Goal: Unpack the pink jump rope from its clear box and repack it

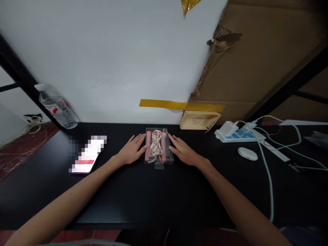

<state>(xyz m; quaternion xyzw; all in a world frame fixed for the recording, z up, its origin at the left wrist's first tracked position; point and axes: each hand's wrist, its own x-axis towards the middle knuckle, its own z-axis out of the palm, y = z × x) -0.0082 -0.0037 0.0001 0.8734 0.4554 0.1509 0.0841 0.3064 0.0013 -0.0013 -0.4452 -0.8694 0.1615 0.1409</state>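
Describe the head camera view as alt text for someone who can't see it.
Two bare hands, left and right, flank a clear plastic box of pink rods and small pink-and-white pieces on a black table. A lit phone lies left; a white-and-blue power strip sits right.

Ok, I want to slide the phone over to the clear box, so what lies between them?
The left hand lies between the phone and the clear box, its fingers beside the box's left edge, as the head view shows.
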